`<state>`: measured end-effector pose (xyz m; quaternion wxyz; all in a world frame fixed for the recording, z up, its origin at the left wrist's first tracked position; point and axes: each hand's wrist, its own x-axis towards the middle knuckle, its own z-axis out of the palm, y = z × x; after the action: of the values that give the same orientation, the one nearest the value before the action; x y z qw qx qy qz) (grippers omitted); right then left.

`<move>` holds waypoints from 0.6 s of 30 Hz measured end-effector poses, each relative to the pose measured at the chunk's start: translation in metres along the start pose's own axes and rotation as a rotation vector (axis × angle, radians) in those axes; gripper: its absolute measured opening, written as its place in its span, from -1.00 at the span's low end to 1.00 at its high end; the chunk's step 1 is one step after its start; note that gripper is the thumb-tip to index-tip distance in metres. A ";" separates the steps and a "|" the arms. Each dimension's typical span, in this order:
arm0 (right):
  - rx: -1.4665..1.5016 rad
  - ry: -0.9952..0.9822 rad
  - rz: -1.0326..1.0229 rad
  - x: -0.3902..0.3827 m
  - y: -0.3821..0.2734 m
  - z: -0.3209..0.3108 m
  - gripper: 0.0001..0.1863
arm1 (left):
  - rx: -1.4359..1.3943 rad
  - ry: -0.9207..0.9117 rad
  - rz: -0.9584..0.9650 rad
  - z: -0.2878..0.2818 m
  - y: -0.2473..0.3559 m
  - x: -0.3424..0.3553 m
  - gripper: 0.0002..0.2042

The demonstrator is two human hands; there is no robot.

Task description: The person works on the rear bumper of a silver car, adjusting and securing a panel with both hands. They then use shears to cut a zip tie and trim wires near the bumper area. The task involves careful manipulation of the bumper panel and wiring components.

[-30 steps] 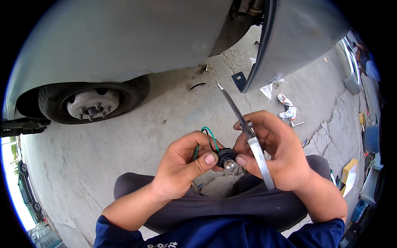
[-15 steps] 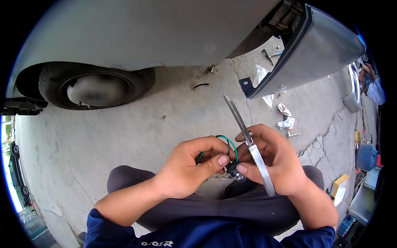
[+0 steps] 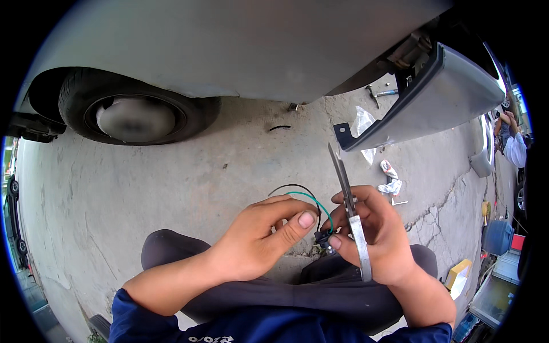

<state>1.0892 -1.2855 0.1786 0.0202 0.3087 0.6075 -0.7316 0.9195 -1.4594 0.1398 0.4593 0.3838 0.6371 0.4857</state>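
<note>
My right hand (image 3: 383, 240) holds metal scissors (image 3: 350, 208) with the blades pointing up and away from me. Its thumb and fingers also grip a small dark bulb socket (image 3: 323, 239), with clear glass showing near the thumb tip. From the socket rise a thin black wire (image 3: 300, 186) and a green wire (image 3: 323, 208), both arching left over my left hand (image 3: 257, 237). The left thumb and bent index finger come close together beside the wires, just left of the socket. Whether anything is pinched between them is hidden.
A silver car body with a wheel (image 3: 134, 117) stands ahead. A detached grey bumper panel (image 3: 440, 97) reaches out at the right, above clear plastic (image 3: 363, 123), a white glove (image 3: 390, 177) and a hammer (image 3: 373, 96). A blue container (image 3: 496, 237) stands far right, below another person.
My left hand has drawn slightly away from the socket, and the wires have sprung into a wider arc. The right hand, socket and scissors sit a little lower in view.
</note>
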 end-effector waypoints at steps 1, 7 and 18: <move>-0.016 0.004 -0.001 -0.001 0.002 0.003 -0.38 | -0.118 0.003 -0.022 0.005 -0.004 0.002 -0.59; -0.142 -0.022 0.050 -0.003 0.010 0.013 -0.38 | -0.697 0.112 -0.021 0.003 -0.017 0.010 -0.65; -0.139 0.097 -0.062 -0.006 0.018 0.013 -0.38 | -0.426 0.054 -0.078 0.002 0.003 0.000 -0.72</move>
<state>1.0963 -1.3043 0.1664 -0.0106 0.3227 0.6665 -0.6719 0.9216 -1.4577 0.1426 0.5314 0.2399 0.5465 0.6011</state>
